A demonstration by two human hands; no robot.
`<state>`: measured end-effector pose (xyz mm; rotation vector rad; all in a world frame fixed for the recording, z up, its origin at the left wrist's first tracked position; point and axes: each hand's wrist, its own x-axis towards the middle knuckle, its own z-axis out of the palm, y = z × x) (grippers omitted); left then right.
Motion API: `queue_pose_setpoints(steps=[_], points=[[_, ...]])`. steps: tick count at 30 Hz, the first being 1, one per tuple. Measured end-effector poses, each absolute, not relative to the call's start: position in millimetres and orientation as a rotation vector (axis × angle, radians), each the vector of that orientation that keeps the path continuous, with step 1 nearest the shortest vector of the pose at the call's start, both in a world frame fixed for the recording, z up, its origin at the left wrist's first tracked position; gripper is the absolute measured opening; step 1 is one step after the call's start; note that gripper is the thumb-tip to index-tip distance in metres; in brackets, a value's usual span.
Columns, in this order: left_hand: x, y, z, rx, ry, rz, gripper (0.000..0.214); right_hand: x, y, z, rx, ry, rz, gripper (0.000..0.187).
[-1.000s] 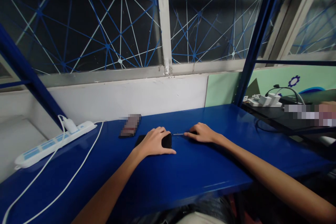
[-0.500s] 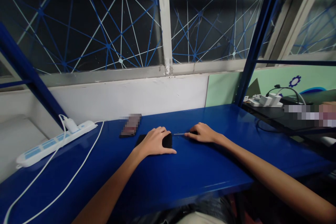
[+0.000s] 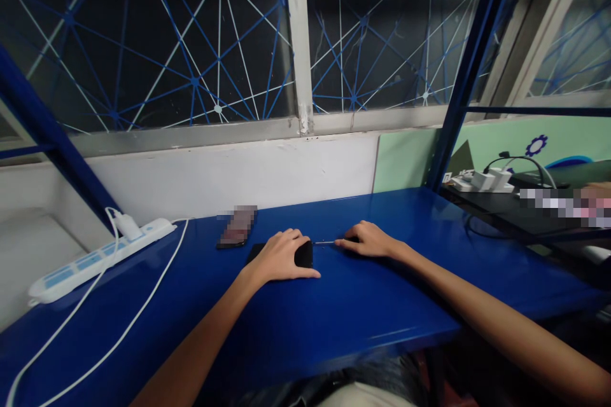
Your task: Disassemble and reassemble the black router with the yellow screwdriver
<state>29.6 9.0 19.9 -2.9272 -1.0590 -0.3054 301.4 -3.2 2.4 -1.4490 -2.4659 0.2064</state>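
Note:
My left hand (image 3: 281,257) spans a flat black rectangular device (image 3: 304,255) on the blue table, with fingers at its far edge and thumb along the near one. Much of the device is hidden under the palm; its exact kind is unclear. To its right, my right hand (image 3: 366,239) is closed on what looks like a screwdriver (image 3: 325,243). Only the thin metal shaft shows clearly, lying level and pointing at the device's right edge; the fingers cover the handle. Tiny specks, perhaps screws (image 3: 323,247), lie beside the shaft.
A phone (image 3: 237,227) lies behind my left hand, its screen blurred. At the left are a white power strip (image 3: 102,261) and its looping white cable (image 3: 150,299). Blue posts (image 3: 470,70) flank the table (image 3: 353,311). Chargers (image 3: 491,179) sit on the dark neighbouring desk, near another person's hand.
Both hands, the device and the shaft stay practically in place. The view has shifted very slightly.

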Motion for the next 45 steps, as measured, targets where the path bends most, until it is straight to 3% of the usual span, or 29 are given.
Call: queue_pose_setpoints(steps=[12,19,25,37,45], points=[[29,8,22,-2.937,-1.072,-0.277,0.088,300,-5,5,-1.427,-2.422,0.245,0.06],[30,7,22,-2.95,-1.067,-0.299,0.089,308,-2,8,-1.282,-2.315,0.651,0.046],[29,8,21,-2.963,-1.058,-0.296,0.089,307,-1,4,-1.239,-2.183,0.885,0.046],[30,5,23,-2.964,-1.079,-0.281,0.09,310,2,4,-1.373,-2.318,0.54,0.051],[29,6,22,-2.957,-1.07,-0.297,0.09,309,1,1,-1.38,-2.28,0.466,0.038]])
